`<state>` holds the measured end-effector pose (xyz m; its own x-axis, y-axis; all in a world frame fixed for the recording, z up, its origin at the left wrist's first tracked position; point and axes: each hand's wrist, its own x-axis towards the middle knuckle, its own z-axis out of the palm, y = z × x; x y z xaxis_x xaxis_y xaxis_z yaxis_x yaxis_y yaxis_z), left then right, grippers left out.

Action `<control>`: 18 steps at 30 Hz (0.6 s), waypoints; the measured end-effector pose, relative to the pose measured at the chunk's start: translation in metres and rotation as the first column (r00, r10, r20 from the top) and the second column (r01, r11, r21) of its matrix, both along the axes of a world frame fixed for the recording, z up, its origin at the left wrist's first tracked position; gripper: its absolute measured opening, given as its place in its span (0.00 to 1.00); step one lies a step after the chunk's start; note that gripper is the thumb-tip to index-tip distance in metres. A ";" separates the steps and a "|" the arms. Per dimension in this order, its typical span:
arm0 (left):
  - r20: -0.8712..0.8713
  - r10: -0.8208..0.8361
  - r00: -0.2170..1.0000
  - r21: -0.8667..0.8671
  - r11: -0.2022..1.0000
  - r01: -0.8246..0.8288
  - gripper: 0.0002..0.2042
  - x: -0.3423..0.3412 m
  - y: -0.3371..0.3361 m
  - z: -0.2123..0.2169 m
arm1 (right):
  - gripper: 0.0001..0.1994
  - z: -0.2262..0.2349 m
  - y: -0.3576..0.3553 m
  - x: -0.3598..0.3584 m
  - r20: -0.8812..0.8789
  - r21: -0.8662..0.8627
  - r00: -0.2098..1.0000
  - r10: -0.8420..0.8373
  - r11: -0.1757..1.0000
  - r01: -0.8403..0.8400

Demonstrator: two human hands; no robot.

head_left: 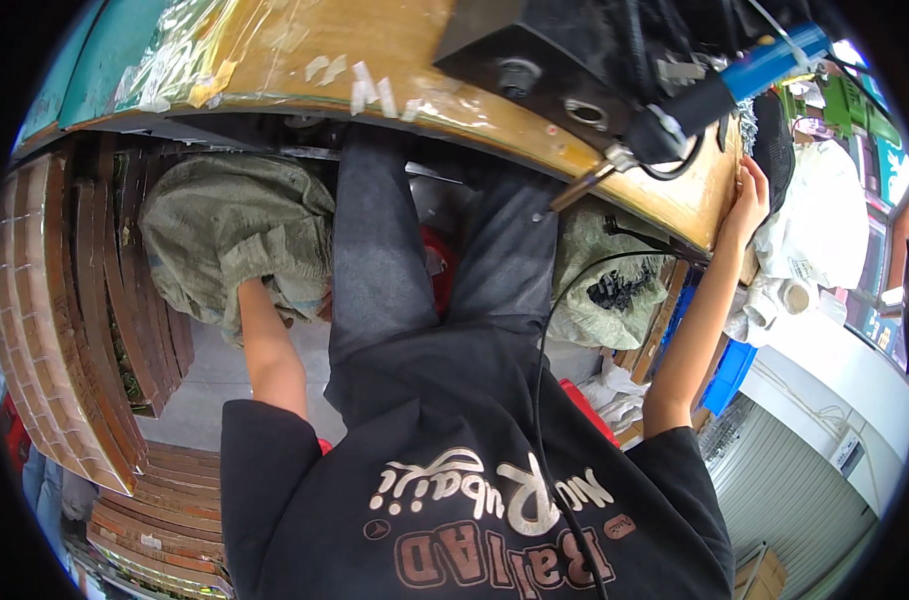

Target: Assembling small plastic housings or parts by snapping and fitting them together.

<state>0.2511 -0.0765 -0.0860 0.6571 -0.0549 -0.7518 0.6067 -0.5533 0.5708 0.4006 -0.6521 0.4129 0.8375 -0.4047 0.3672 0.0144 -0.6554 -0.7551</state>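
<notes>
My left forearm [272, 350] reaches down at the left into a green woven sack [230, 210]. The sack's folds hide the hand, so its fingers and anything in them do not show. At the right, my right hand [747, 203] rests against the right edge of the wooden tabletop [275, 62]. Its fingers point away from me, fairly straight, and no held thing shows in them. A black machine [530, 72] stands on the tabletop, with a blue and black cylindrical part [735, 90] slanting across its right side.
A second woven sack [585, 300] holding small black pieces [623, 290] stands under the table, right of my legs. Stacked brown cartons [65, 310] line the left. A black cable [541, 400] hangs over my shirt. White bags [815, 215] and a blue bin [730, 378] are at right.
</notes>
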 end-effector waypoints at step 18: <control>-0.039 0.949 0.312 -0.125 0.305 -0.944 0.14 -0.250 0.076 0.168 | 0.10 0.000 -0.023 -0.001 0.096 -0.199 0.964 -0.248 0.944 0.262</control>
<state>0.0014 -0.0001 0.0815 0.3372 0.5502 -0.7639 0.6508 0.4502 0.6114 0.3996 -0.6750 0.4125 0.6859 -0.5095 0.5195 -0.1266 -0.7866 -0.6043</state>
